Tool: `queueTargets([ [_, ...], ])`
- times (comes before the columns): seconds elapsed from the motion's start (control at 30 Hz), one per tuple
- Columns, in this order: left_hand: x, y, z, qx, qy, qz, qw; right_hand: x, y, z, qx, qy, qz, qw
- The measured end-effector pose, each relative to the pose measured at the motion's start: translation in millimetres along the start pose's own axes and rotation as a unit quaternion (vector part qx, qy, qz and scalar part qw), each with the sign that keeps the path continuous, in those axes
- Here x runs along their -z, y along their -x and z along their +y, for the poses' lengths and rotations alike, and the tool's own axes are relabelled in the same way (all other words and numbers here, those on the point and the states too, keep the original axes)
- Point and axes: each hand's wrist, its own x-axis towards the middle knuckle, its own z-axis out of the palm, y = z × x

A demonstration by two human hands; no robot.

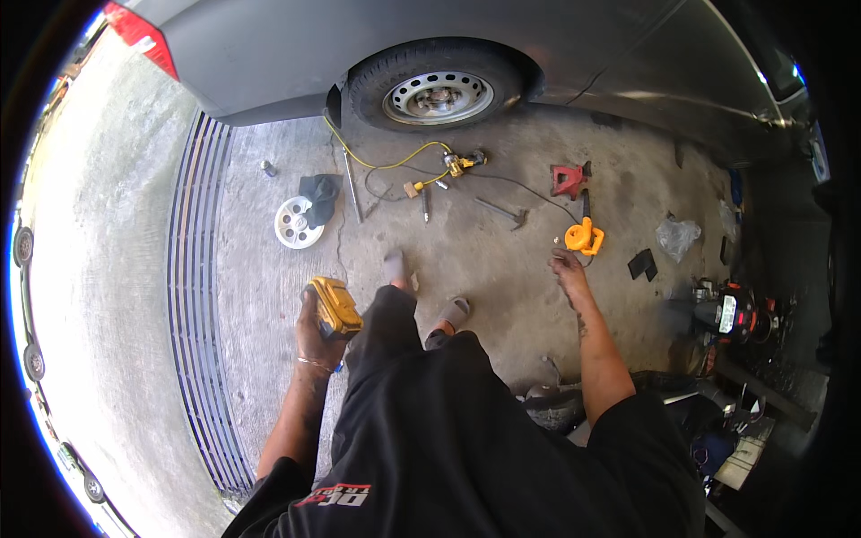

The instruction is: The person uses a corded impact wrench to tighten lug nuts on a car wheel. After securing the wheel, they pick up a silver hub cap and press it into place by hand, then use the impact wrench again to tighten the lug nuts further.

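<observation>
Concrete floor (502, 269) bounded on far edge by grey vehicle (269, 54) w/ its wheel (439, 96), on L by slotted drain grate (191, 269), on R by dark machinery (740, 316). Room to move: bare strip btwn the feet and the tool row; more btwn L hand and grate, also btwn R foot and R hand. Tighter nr the floor's R edge: plastic bag (678, 238) + dark flat piece (642, 264).

Tool row toward far edge: yellow power tool (462, 164), yellow hose (386, 166), hammer (502, 212), red stand (567, 181). Toward L edge: white hubcap (299, 224), partly under dark cloth (320, 197).

Hard to see: vehicle cut off at top; R-side machinery in shadow, parts unclear; L fingers mostly hidden behind the block; hose end by the wheel hard to trace.

L hand (310, 332): forearm up from lower edge, wrapped round yellow-and-black block (335, 308) (looks like a batt. pack), held up beside L thigh, off the floor. R hand (569, 269): arm extended fwd, fingers bent, narrow, nr orange blower (585, 238) in view; can't tell if touching or gripping anything, small pale bit (557, 240) just beyond fingertips.
</observation>
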Motion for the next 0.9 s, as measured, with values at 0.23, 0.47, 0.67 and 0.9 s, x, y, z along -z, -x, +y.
queueTargets([
  [0.23, 3.4, -260.0, -29.1, 0.133, 0.084, 0.058, 0.986, -150.0, -134.6, 17.7, 0.033, 0.171, -0.042, 0.984],
  [0.47, 11.8, -518.4, -120.6, 0.113, 0.153, -0.002, 0.982, -232.0, -406.8, 92.4, 0.029, 0.391, -0.103, 0.914],
  [0.67, 18.7, -650.9, -164.3, 0.137, 0.105, -0.029, 0.985, -272.6, -679.5, 144.1, 0.180, 0.549, 0.040, 0.815],
  [0.9, 8.9, -673.1, -156.3, 0.083, 0.000, -0.120, 0.989, -288.7, -785.0, 156.0, 0.269, 0.629, 0.033, 0.729],
])
